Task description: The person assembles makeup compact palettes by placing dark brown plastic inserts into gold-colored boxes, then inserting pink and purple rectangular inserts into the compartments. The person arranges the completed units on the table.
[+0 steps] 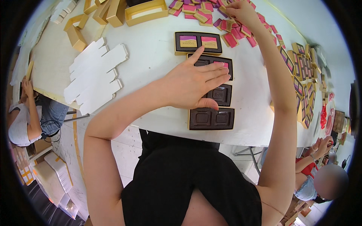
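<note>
We see the left hand (196, 84) lying flat, fingers spread, on a row of dark brown trays on the white table (151, 56). Palm and fingers cover the second tray (226, 64) and the third tray (222, 94); the thumb tip touches the far edge of the nearest tray (211, 118), whose two compartments are bare. It grips nothing. The farthest tray (198, 42) lies just beyond the index fingertip and holds two pink-and-gold packets.

The right hand (241, 11) reaches to the far side of the table, fingers curled down into a pile of pink and gold packets (230, 35). We cannot tell whether it pinches one.

Left of the trays lie white card inserts (96, 75); gold box parts (145, 11) sit at the far left. More filled trays (303, 79) stand along the right edge. Other people sit at lower left and lower right.
</note>
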Available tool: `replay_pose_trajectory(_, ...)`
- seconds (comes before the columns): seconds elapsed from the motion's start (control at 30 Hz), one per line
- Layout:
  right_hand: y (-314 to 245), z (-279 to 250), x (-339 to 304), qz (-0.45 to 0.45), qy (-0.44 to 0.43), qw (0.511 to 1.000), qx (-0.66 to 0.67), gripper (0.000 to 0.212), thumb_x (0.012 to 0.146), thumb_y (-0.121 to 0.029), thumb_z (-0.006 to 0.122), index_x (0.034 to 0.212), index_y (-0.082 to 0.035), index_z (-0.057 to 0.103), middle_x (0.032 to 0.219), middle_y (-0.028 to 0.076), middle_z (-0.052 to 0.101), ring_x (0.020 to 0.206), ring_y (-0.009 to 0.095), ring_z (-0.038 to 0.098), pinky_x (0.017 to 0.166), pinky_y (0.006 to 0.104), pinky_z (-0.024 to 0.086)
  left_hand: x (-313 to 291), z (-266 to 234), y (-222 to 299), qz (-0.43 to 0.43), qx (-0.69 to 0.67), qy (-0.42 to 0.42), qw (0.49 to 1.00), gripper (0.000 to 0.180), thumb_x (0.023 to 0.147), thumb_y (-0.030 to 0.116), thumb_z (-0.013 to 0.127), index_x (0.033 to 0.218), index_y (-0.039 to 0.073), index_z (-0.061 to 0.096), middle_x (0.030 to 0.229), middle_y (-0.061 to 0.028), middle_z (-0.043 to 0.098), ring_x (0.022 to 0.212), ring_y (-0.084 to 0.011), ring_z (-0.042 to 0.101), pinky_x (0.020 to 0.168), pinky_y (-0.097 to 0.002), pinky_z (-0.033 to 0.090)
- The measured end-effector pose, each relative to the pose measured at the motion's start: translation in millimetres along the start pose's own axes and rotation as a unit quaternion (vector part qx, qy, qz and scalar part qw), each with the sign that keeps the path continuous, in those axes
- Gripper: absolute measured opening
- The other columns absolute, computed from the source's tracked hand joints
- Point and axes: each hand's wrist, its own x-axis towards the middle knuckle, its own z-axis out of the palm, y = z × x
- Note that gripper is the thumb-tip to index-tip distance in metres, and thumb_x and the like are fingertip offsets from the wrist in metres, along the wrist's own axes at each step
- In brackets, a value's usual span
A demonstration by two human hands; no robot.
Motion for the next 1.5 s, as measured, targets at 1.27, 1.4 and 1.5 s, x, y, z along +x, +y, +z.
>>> replay_pose_trajectory(1.27,-68,-3,-183,-0.388,-0.080,0.902,-0.169,0.058,0.088,-0.033,0.065,0.136,-0.003,0.053,0.145,0.009,0.051,0.143,0.027,0.037,0.120,0.0523,0.022,-47,-4,-5,-0.097,0.055,0.241,0.964,0.023,0.082,0.023,0.077,0.098,0.008,0.074,0.112,-0.0035,0.072,0.110,-0.0207,0.065,0.106,-0.0489,0.040)
replay_pose_trajectory(1.4,-91,15,-213,-0.330,-0.022,0.922,-0.200,0.060,0.086,-0.037,0.065,0.127,0.006,0.057,0.137,0.019,0.056,0.140,0.032,0.040,0.117,0.0592,0.023,-47,-4,-1,-0.099,0.049,0.230,0.967,0.025,0.082,0.024,0.077,0.099,0.006,0.074,0.114,-0.0052,0.071,0.111,-0.0214,0.065,0.105,-0.0481,0.041)
replay_pose_trajectory(1.5,-117,34,-224,-0.290,0.025,0.916,-0.276,0.058,0.085,-0.040,0.065,0.117,0.008,0.064,0.127,0.019,0.062,0.137,0.033,0.042,0.117,0.0609,0.023,-47,-2,-2,-0.084,0.049,0.240,0.966,0.027,0.082,0.025,0.076,0.100,0.005,0.073,0.110,-0.0067,0.071,0.108,-0.0215,0.065,0.106,-0.0473,0.041)
